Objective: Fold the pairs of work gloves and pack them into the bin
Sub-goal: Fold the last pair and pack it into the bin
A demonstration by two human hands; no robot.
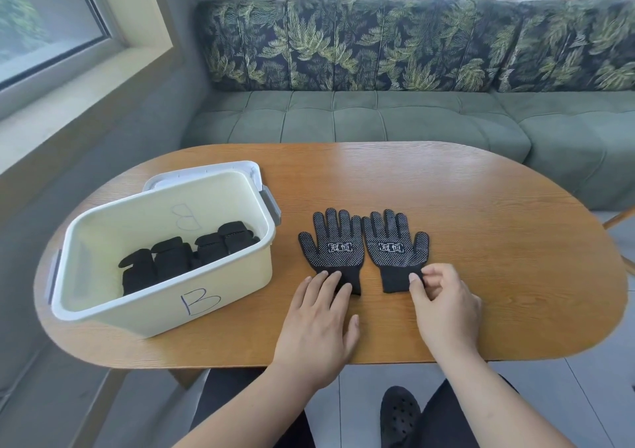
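Hands [319, 327] on gloves [335, 246] — bundles [171, 260] in bin [151, 310].

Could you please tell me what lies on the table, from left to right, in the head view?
The cream bin marked B, with folded black gloves inside → first flat dotted glove → second flat dotted glove.

Dark trousers [441, 416], black perforated clog [400, 413] on one foot

2 gloves [395, 248] flat on table [498, 234], left hand [316, 330] and right hand [446, 310] on cuffs (folded pairs [185, 256] in bin [165, 310])
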